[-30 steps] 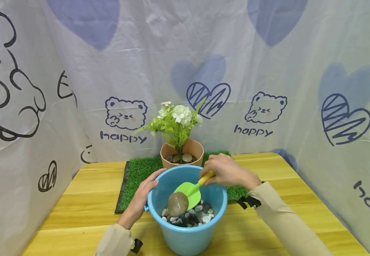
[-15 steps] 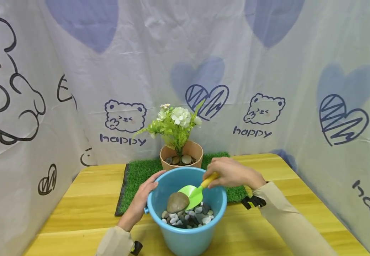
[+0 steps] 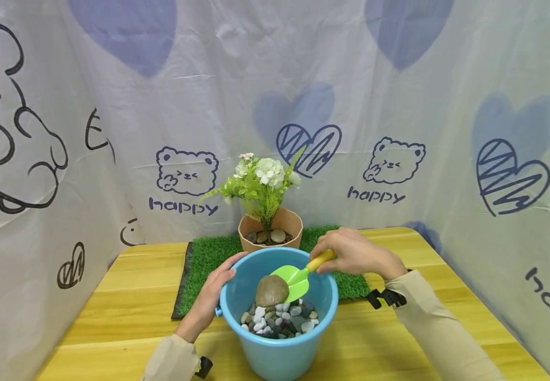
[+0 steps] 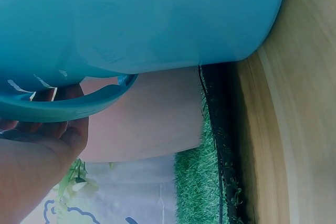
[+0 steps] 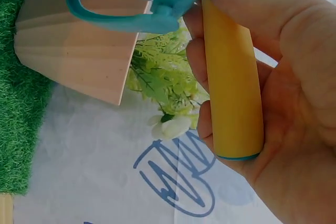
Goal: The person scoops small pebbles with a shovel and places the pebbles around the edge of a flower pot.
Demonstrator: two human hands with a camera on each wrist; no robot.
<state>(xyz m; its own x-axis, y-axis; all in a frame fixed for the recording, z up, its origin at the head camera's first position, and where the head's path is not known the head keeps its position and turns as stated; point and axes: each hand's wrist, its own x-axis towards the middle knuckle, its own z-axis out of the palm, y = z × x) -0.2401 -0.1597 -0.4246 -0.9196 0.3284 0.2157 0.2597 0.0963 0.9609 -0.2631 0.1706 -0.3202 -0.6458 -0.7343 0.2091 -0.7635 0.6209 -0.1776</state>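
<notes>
In the head view, a light blue bucket (image 3: 278, 355) holds many small grey, black and white pebbles (image 3: 282, 320). My right hand (image 3: 356, 253) grips the yellow handle (image 5: 233, 87) of a toy shovel with a green blade (image 3: 296, 284), slanting down into the bucket. A large smooth brown stone (image 3: 272, 290) overlaps the blade's left end, above the pebbles. Whether it also touches them, I cannot tell. At the bucket's left rim, my left hand (image 3: 210, 290) holds on; the left wrist view has its fingers (image 4: 73, 129) behind the bucket's curved handle (image 4: 68, 107).
Behind the bucket stands a peach flowerpot (image 3: 275, 245) with white flowers (image 3: 270, 172) and several stones inside. It sits on an artificial grass mat (image 3: 210, 259). The wood-patterned table (image 3: 127, 307) is enclosed by a printed white curtain (image 3: 218, 100).
My right hand has moved to the right, drawing the shovel rightward. The large stone has shifted up and right along with the blade. My left hand stays at the rim.
</notes>
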